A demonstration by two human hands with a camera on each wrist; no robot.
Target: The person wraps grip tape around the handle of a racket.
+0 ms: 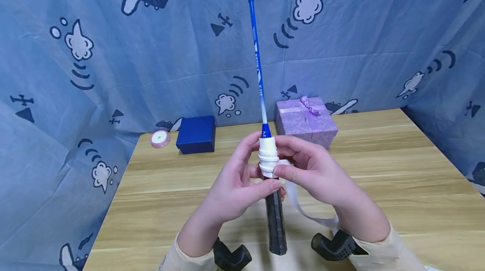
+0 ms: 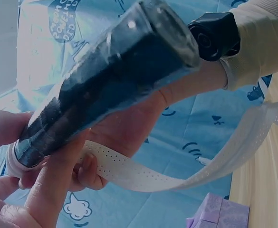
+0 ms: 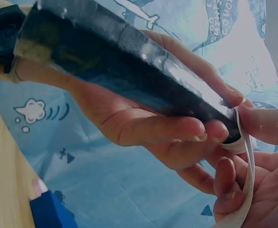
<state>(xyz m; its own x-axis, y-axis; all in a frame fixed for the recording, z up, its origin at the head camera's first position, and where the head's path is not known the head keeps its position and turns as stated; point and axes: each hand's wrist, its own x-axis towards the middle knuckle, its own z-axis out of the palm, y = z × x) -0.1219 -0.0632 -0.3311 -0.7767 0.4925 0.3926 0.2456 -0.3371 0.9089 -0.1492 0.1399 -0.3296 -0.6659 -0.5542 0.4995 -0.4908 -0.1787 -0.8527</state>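
Note:
A blue and white badminton racket [image 1: 258, 65] stands nearly upright between both hands, its head cut off by the top of the head view. White perforated grip tape [image 1: 268, 153] is wound round the top of its handle. Below that, the black handle [image 1: 275, 220] is bare of tape. The left hand [image 1: 236, 189] holds the handle just under the wraps, thumb across the front. At the wound tape, the right hand [image 1: 318, 172] pinches with thumb and fingers. A loose tape tail [image 2: 143, 178] hangs from there in a curve towards the right wrist.
On the wooden table [image 1: 159, 203], a dark blue box [image 1: 196, 134] and a pink ribbon roll [image 1: 160, 139] stand at the back left. A purple gift box [image 1: 307, 121] with a bow sits behind the right hand. Blue patterned cloth [image 1: 170, 60] hangs behind.

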